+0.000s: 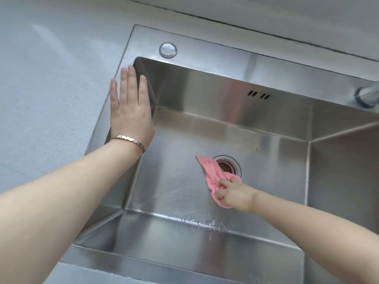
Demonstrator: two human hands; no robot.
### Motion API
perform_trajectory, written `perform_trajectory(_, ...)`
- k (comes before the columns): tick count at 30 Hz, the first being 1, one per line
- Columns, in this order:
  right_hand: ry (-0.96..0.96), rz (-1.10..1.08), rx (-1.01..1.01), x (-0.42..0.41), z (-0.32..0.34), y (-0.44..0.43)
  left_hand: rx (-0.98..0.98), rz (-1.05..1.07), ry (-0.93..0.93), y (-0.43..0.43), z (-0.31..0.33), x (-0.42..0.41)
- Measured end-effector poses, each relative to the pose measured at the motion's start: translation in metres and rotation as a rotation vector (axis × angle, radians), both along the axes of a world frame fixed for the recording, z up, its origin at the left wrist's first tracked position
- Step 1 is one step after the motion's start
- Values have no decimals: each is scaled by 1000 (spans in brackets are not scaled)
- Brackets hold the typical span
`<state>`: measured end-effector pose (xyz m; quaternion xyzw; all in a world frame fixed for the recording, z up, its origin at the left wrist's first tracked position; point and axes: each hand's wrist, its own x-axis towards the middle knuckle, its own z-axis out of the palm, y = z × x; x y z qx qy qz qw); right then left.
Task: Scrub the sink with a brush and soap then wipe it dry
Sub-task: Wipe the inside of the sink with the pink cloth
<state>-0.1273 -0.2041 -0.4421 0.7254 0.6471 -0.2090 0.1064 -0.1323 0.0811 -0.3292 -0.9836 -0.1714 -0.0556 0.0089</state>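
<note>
The pale grey speckled bench [51, 89] holds one square stainless steel sink [205, 87], with one chrome tap base [367, 95] at its far right rim and one round metal cap [168, 50] at the far left corner. My left hand [131, 111], a single gold bracelet [129, 140] on the wrist, lies flat with fingers straight on the sink's left rim. My right hand [233, 193] grips one crumpled pink cloth [211, 171] on the basin floor, where it partly covers the one round drain strainer [227, 166]; four overflow slots [258, 95] pierce the back wall.
</note>
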Motion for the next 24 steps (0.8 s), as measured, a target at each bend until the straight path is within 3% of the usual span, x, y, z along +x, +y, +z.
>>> perform_trajectory(2,-13,-166,69,6,17,-4,-71,-165,-74,-17,-6,-7)
perform_trajectory(4,92,-348,196,12,33,-11,-265,-278,-67,-42,-12,-15)
perform_trajectory(7,445,-850,376,17,65,-18,-817,-200,415,-87,-4,-26)
perform_trajectory(9,623,-1180,447,18,94,-19,-980,-289,608,-114,-7,-29)
perform_trajectory(12,806,-1309,559,20,131,-22,-999,-339,610,-138,-10,-23)
perform_trajectory(14,845,-1312,506,22,146,-28,-1014,-268,511,-144,-3,-12)
perform_trajectory(19,537,-1277,106,26,154,-46,-924,-337,338,-137,19,6)
perform_trajectory(24,415,-1322,-49,19,148,-35,-824,-535,190,-133,34,7)
